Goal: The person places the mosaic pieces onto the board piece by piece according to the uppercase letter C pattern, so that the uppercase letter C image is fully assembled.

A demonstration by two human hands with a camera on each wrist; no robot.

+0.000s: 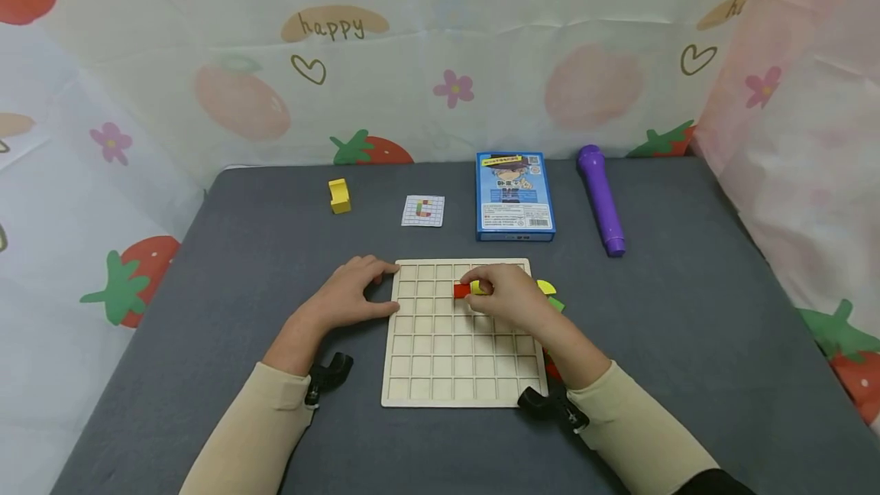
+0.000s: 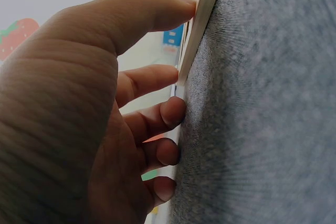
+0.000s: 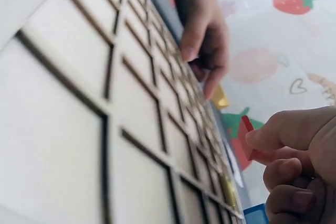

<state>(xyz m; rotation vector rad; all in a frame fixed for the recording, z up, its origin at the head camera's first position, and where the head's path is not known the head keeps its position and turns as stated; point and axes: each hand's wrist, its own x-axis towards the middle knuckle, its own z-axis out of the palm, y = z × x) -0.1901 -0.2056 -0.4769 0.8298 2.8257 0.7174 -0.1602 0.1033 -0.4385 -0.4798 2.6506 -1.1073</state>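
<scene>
- Grey cloth covers the counter (image 1: 687, 342), the largest thing here, with strawberry-print curtains (image 1: 550, 59) standing round its far and side edges.
- The pale wooden grid board (image 1: 440, 373) lies flat at the near middle of the counter, its square cells bare apart from where the right hand works near its far right corner.
- The blue box (image 1: 515, 195) lies beyond the board's far edge, and the purple torch-like stick (image 1: 600, 199) lies just right of it, its long axis running near to far.
- The left hand (image 1: 351, 296) rests at the board's far left corner; the left wrist view shows the thumb (image 2: 157, 9) and a fingertip (image 2: 152, 77) against the board's edge (image 2: 202, 14), fingers lightly bent, steadying it rather than wrapping round it.
- The right hand (image 1: 505, 296) sits over the board's far right cells, its fingers curled and pinching a red block (image 1: 462, 290). The block pokes out to the left of the fingertips, long axis left to right, low over a cell in the second row from the far edge. A yellow piece (image 1: 477, 286) shows beside it under the fingers.
- The cell beneath lies directly under the right hand, so that hand is much the nearer of the two.
- More coloured pieces (image 1: 550, 295), yellow and green, peek out off the board's right edge, behind the right hand.
- A small pattern card (image 1: 422, 210) and a yellow block (image 1: 339, 195) lie well apart from the board, far left.
</scene>
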